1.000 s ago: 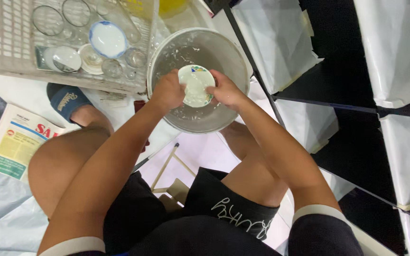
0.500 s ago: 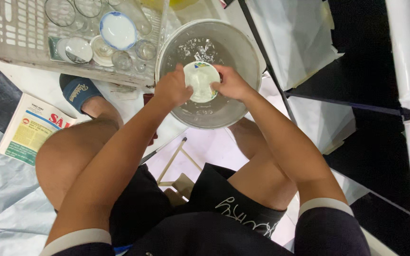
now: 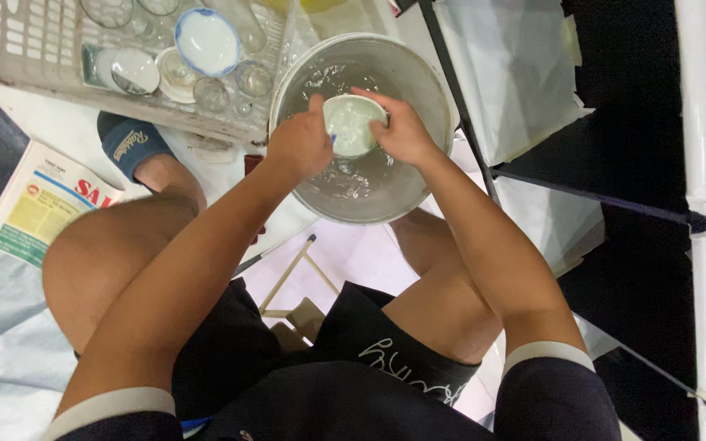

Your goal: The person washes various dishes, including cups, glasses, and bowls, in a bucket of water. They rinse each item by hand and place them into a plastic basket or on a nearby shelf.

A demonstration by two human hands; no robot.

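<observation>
White floor (image 3: 353, 253) holds a big grey metal basin (image 3: 418, 82) of water. Left hand (image 3: 300, 147) and right hand (image 3: 402, 131) grip a small pale green round bowl (image 3: 349, 122), tipped, mouth facing up.

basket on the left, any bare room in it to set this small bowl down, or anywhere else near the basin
The basket has bare grid at its left end, beside the small plate; its right half is crowded with glasses and a blue-rimmed bowl. Both hands, left hand and right hand, hold the small bowl over the water-filled basin.
</observation>
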